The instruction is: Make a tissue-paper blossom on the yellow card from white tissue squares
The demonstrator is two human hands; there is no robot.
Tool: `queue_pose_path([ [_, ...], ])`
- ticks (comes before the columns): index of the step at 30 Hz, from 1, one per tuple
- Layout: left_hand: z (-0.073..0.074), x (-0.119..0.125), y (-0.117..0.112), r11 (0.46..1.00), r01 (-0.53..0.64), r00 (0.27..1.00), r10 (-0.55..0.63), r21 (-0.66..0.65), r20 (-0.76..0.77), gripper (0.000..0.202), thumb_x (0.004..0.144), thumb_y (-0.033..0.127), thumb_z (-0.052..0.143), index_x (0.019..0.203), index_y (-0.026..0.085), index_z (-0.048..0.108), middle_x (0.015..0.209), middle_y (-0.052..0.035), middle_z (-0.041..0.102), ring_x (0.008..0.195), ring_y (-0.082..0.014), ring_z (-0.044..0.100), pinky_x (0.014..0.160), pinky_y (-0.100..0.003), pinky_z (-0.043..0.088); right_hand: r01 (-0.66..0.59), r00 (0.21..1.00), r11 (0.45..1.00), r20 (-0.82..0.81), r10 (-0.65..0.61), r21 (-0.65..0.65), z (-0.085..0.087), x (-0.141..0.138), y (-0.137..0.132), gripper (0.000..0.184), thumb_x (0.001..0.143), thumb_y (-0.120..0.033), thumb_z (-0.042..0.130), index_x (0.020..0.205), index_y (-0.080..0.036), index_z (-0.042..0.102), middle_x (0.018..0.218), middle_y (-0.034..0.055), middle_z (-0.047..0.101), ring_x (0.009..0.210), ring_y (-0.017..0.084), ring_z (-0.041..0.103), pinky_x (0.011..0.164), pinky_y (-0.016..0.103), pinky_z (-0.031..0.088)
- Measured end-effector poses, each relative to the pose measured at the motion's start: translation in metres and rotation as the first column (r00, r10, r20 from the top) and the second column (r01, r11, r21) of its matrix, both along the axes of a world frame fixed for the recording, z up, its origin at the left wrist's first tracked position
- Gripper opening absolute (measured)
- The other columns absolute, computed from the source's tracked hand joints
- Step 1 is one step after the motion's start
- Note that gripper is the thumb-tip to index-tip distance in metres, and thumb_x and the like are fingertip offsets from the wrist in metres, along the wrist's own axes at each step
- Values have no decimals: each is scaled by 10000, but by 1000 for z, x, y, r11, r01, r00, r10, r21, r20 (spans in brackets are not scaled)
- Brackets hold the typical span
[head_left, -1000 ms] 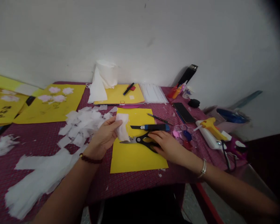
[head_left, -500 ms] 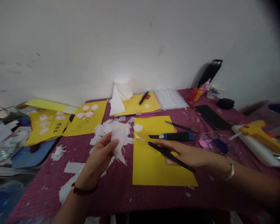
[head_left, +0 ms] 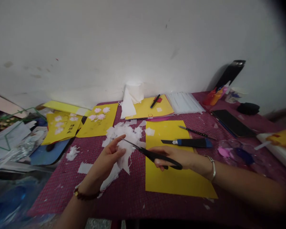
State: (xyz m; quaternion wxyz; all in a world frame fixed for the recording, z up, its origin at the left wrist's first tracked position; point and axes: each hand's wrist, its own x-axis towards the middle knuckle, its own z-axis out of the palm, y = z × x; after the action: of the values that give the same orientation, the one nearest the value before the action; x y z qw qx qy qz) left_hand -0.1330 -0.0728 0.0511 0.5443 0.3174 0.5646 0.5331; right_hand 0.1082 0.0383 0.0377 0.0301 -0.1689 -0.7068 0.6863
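Observation:
In my right hand (head_left: pixel 171 156) is a pair of scissors (head_left: pixel 157 156) with black handles. Their narrow blades look closed and point left, the tip close to my left index finger. My left hand (head_left: pixel 112 154) pinches a thin white paper piece (head_left: pixel 124 162) with a ragged lower end, the thumb lying on it. Index fingertip and thumb tip are apart there. Behind the held piece lies a heap of white paper scraps (head_left: pixel 130 130), which makes its outline hard to trace. Under my right hand is a yellow sheet (head_left: pixel 166 178) bearing one white paper shape (head_left: pixel 150 131).
A utility knife (head_left: pixel 193 142) and a thin brush (head_left: pixel 196 132) lie across the yellow sheet's right side. Farther right are a paint palette (head_left: pixel 238 156), a black phone (head_left: pixel 232 122) and a glue gun (head_left: pixel 281 141). Yellow cards with pink flowers (head_left: pixel 105 127) stand at left.
The scissors have swung their tip left toward my left fingers, and their blades overlap the white paper. My left index finger has lifted from the thumb. The whole view has shifted left.

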Motion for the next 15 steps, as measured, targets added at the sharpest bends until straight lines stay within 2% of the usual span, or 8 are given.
queue_pose_path([
  [5, -1, -2, 0, 1000, -14, 999, 14, 3, -36, 743, 708, 267, 772, 1384, 209, 469, 612, 76, 556, 505, -67, 513, 480, -168, 393, 20, 1000, 999, -7, -20, -46, -4, -7, -2, 599, 822, -519, 644, 1270, -134, 552, 676, -42, 498, 540, 68, 457, 507, 205, 400],
  [9, -1, -8, -3, 1000, -19, 998, 20, 17, -63, 774, 683, 190, 767, 1392, 222, 459, 731, 35, 635, 569, -82, 564, 518, -178, 438, 57, 998, 995, 8, -57, -77, -12, -9, -2, 512, 840, -511, 626, 1189, -140, 575, 642, -53, 478, 479, 51, 433, 439, 189, 341],
  [12, -2, -14, -5, 998, -50, 994, 54, 42, -97, 760, 665, 129, 751, 1370, 223, 484, 833, 7, 674, 614, -87, 587, 550, -181, 466, 65, 998, 997, -2, -65, -51, -14, -7, -1, 477, 868, -515, 586, 1163, -141, 567, 667, -38, 485, 502, 62, 448, 444, 195, 340],
  [15, 0, -20, -5, 995, -86, 991, 90, 50, -100, 754, 655, 115, 744, 1359, 217, 493, 916, -18, 696, 638, -96, 611, 573, -193, 494, 3, 999, 1000, -54, -2, 17, -11, -1, 2, 503, 879, -544, 552, 1174, -136, 559, 716, -9, 507, 605, 93, 477, 519, 217, 385],
])
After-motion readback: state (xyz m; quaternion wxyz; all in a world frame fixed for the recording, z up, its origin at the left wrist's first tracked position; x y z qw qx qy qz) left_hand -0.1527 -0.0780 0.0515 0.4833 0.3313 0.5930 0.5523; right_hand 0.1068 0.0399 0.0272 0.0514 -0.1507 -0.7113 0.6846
